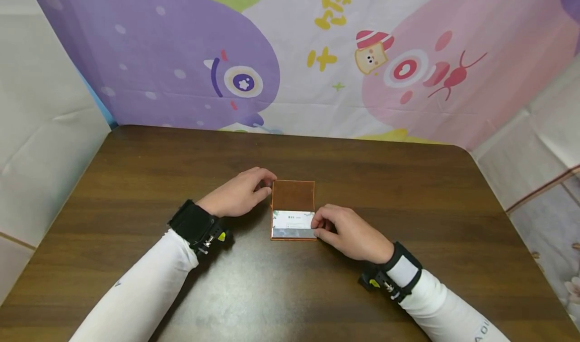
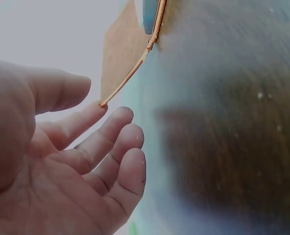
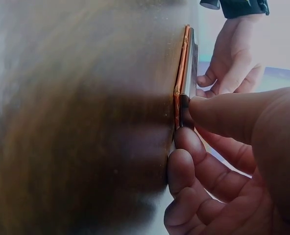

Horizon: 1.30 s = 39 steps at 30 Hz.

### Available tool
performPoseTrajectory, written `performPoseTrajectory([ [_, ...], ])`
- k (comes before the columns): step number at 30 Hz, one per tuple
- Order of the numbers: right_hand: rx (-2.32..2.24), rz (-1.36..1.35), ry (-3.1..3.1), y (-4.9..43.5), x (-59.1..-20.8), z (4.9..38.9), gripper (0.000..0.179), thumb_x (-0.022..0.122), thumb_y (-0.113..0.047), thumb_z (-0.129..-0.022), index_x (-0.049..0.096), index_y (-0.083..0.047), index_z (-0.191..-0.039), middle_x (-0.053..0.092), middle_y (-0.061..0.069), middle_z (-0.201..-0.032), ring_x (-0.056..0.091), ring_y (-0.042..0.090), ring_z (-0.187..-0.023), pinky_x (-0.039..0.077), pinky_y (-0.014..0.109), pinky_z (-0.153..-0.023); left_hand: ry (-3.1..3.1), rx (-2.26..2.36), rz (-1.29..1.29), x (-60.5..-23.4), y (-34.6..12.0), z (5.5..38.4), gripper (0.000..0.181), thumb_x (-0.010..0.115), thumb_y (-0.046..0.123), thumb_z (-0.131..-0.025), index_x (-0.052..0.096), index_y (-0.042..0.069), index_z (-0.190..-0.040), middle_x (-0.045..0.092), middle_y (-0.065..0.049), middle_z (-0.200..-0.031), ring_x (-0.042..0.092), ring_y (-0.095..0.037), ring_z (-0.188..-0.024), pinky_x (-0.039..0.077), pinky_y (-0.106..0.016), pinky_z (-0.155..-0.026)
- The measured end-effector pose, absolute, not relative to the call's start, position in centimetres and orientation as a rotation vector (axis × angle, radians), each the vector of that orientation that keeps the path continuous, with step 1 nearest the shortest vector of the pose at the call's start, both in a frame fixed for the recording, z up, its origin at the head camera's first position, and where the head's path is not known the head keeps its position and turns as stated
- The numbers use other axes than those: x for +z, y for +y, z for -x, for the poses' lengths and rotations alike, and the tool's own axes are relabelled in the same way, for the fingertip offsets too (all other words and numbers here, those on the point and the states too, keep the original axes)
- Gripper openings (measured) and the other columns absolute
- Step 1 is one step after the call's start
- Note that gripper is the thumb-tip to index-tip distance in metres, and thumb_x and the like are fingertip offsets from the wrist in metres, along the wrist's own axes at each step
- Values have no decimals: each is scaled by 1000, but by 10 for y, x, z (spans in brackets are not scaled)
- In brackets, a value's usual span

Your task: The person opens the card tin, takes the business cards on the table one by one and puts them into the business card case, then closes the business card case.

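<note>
A brown leather card holder (image 1: 293, 195) lies unfolded on the wooden table, its bare leather half towards the back. On its near half is a white printed card (image 1: 287, 219) with green leaf corners and a grey band below. My left hand (image 1: 240, 193) touches the holder's far left corner with the index fingertip, its thumb (image 2: 69, 90) held apart. At the near half's right edge, my right hand (image 1: 351, 231) pinches the card's side between thumb and index finger. The right wrist view shows the thumb (image 3: 223, 112) on a dark edge above the orange leather rim (image 3: 181, 68).
The brown wooden table (image 1: 195, 155) reaches back to a cartoon-printed cloth (image 1: 308, 100). Pale sheets hang at the left (image 1: 41, 105) and right. Each wrist wears a black strap with a small camera.
</note>
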State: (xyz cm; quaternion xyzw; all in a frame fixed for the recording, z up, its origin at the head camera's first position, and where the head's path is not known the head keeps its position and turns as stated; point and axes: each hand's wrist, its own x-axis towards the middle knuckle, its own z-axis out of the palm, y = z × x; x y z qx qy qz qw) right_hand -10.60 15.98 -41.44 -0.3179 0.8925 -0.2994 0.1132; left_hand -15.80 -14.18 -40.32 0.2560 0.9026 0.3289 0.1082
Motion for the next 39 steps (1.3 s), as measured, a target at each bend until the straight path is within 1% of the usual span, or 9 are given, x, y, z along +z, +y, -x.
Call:
performPoseTrajectory([
  [7, -880, 931, 2613, 159, -415, 106, 8, 75, -13, -101, 70, -18, -104, 62, -11, -95, 60, 7, -86, 55, 29, -77, 2630, 1035, -752, -402, -144, 155, 33, 57, 13, -110, 61, 1, -141, 66, -9, -122, 62, -24, -111, 51, -44, -98],
  [21, -948, 857, 2594, 162, -413, 109, 10, 75, -15, -101, 68, -16, -108, 65, -9, -93, 62, 10, -84, 55, 29, -75, 2621, 1163, -759, -398, -145, 148, 27, 60, 11, -109, 64, 3, -134, 69, -6, -116, 66, -24, -110, 53, -46, -99],
  [31, -989, 806, 2607, 165, -412, 111, 10, 75, -17, -101, 69, -15, -109, 66, -8, -92, 62, 12, -84, 54, 29, -72, 2611, 1209, -762, -397, -145, 142, 23, 62, 10, -107, 66, 7, -130, 69, -2, -113, 67, -20, -104, 54, -41, -94],
  [39, -1025, 748, 2607, 166, -411, 112, 11, 75, -18, -102, 69, -14, -110, 66, -6, -93, 62, 14, -85, 54, 30, -73, 2589, 1234, -772, -393, -142, 134, 20, 66, 10, -105, 66, 9, -125, 68, 0, -109, 68, -18, -100, 54, -39, -90],
])
